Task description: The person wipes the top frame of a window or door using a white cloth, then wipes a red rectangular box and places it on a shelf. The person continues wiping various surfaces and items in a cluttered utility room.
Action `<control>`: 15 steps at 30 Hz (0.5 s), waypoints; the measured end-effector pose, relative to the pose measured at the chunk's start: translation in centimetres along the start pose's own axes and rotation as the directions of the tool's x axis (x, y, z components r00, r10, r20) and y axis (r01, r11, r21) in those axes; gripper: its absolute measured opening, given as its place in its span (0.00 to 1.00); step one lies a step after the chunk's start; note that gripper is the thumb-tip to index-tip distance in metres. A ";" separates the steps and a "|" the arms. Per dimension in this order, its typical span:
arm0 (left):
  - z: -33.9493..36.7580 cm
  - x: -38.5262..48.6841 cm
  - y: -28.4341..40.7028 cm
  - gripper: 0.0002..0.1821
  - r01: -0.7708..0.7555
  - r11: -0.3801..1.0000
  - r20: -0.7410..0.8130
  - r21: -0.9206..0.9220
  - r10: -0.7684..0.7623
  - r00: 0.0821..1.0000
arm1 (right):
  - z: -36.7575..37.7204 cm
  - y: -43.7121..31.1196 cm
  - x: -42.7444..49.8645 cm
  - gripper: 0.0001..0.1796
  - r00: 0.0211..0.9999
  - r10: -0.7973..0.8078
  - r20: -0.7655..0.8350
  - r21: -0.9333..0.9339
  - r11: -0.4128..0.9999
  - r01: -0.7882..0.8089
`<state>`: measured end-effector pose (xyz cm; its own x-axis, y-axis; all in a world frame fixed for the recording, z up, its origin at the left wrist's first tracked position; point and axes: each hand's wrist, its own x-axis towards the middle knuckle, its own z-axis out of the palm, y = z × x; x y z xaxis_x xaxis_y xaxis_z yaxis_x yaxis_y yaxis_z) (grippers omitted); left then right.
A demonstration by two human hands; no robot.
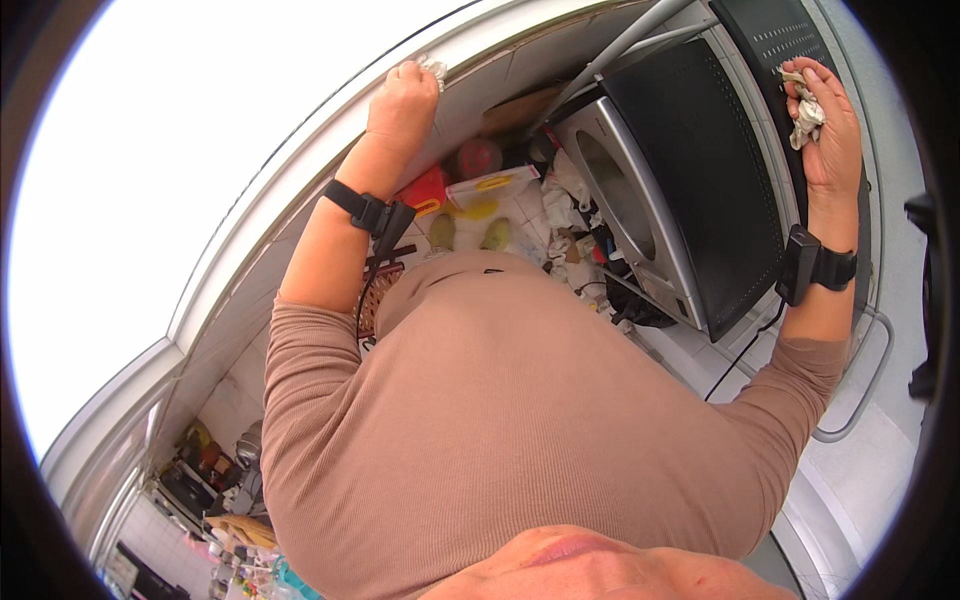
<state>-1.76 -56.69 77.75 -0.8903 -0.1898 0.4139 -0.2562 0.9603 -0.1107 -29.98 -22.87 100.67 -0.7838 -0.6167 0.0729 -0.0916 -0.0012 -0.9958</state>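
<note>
My left hand (405,105) is closed around a crumpled white tissue (433,73), beside the pale window frame (315,124). To the right, my right hand (834,127) is curled with its palm partly turned up. In it sits another crumpled, off-white tissue (808,120) that looks soiled. That hand is raised above a black perforated metal panel (776,34). Between my arms stands a microwave oven with a black top (690,187) and a silver front (611,176). Each wrist wears a black strap with a small device and a cable.
Grey metal rack tubing (637,41) surrounds the microwave. On the tiled floor lie a red package (424,187), a white-and-yellow carton (493,187) and crumpled litter (561,206). A maroon plastic basket (381,292) is by my legs. Cluttered kitchen items (240,529) fill the lower left.
</note>
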 end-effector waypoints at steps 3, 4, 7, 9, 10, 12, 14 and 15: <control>1.9 4.7 2.4 0.08 -0.035 0.993 0.049 -0.111 0.040 0.998 | -0.1 0.1 0.0 0.11 1.000 -0.011 0.019 0.001 1.000 0.011; 2.4 6.3 3.2 0.07 -0.071 0.993 0.035 -0.095 0.075 0.997 | 0.1 0.2 -0.1 0.11 1.000 -0.015 0.005 -0.028 1.000 0.015; 3.8 11.2 5.5 0.06 -0.129 0.982 0.060 -0.137 0.139 0.989 | 1.0 -0.7 -0.1 0.12 0.999 0.023 0.043 -0.030 0.999 -0.021; 4.8 14.4 7.2 0.07 -0.153 0.977 0.089 -0.147 0.167 0.982 | 2.1 -0.7 -1.0 0.05 0.991 0.023 -0.128 -0.013 1.000 -0.025; 5.4 15.9 7.9 0.07 -0.155 0.973 0.086 -0.169 0.171 0.981 | 2.4 -1.1 -1.0 0.05 0.991 0.025 -0.134 -0.012 1.000 -0.027; 6.9 19.0 9.5 0.08 -0.159 0.964 0.077 -0.213 0.179 0.981 | 2.8 -1.4 -1.0 0.06 0.987 0.038 -0.155 0.026 0.999 -0.034; 8.7 21.7 10.7 0.10 -0.158 0.956 0.086 -0.245 0.184 0.979 | 2.8 -1.5 -1.0 0.06 0.991 0.043 -0.130 0.067 0.997 -0.034; 9.7 23.0 11.1 0.12 -0.182 0.947 0.047 -0.264 0.201 0.978 | 2.7 -1.5 -1.0 0.06 0.991 0.042 -0.125 0.092 0.995 -0.031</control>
<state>-28.78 -52.35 77.27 -0.9404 -0.0021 0.3400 0.0188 0.9981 0.0580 -27.39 -24.41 101.92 -0.8575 -0.5132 0.0371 -0.0108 -0.0542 -0.9985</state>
